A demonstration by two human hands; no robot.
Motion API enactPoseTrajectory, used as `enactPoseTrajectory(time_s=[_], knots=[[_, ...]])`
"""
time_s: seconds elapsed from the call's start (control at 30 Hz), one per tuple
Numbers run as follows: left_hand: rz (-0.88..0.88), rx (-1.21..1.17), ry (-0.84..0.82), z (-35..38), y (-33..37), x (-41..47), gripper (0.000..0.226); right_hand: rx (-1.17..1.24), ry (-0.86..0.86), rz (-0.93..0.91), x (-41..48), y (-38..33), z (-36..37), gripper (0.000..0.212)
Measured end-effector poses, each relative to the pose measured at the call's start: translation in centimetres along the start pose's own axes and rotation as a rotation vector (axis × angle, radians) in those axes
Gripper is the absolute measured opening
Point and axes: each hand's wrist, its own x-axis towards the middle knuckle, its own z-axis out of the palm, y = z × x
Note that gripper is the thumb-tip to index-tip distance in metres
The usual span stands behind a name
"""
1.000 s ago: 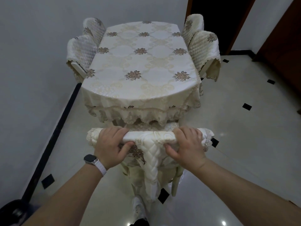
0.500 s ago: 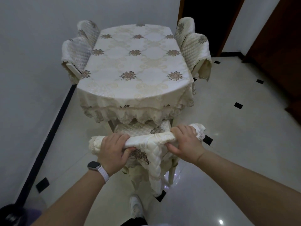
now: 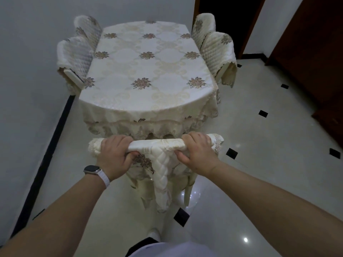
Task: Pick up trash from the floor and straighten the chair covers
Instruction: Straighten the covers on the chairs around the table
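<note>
A chair stands at the near end of the table, its top rail wrapped in a cream quilted cover (image 3: 159,145). The cover hangs bunched down the middle of the chair back, with a flower pattern showing. My left hand (image 3: 115,156) grips the left part of the covered rail, a watch on its wrist. My right hand (image 3: 197,153) grips the right part, thumb under the cloth. The chair's seat is hidden under the tablecloth's fringe. I see no trash on the floor.
A table (image 3: 148,75) under a cream flowered cloth fills the middle. Two covered chairs (image 3: 74,52) stand on its left by the wall, two more (image 3: 217,45) on its right. Glossy white tiles with black insets (image 3: 262,113) spread right. A dark doorway and a wooden door stand behind.
The chair has slid in toward the table, so its seat has gone under the tablecloth. Both hands keep their grip on the covered rail.
</note>
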Motion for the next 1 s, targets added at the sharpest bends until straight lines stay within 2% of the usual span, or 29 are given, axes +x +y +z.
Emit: enactPoseTrajectory(time_s=[0.27,0.37,0.47,0.7,0.9,1.0], knots=[[0.077,-0.02,-0.005,-0.3,-6.3,3.8,0.042,-0.023,0.045,0.073,4.3,-3.2,1.8,0.038],[0.077,-0.024,0.013,0.0,-7.8,3.9,0.041,-0.024,0.069,0.095,5.0,-4.2,2.4,0.044],[0.036,-0.038,0.029,0.2,-7.4,3.5,0.04,-0.016,0.083,0.078,5.2,-4.1,2.4,0.048],[-0.013,-0.072,0.009,2.7,-3.2,1.9,0.039,-0.018,-0.094,0.055,4.5,0.2,1.7,0.056],[-0.044,-0.039,-0.009,3.9,-2.8,3.4,0.037,-0.018,-0.109,0.035,5.8,2.2,1.9,0.059],[-0.051,-0.051,-0.054,4.5,-2.9,3.3,0.046,-0.01,-0.115,0.034,5.8,2.7,2.6,0.058]])
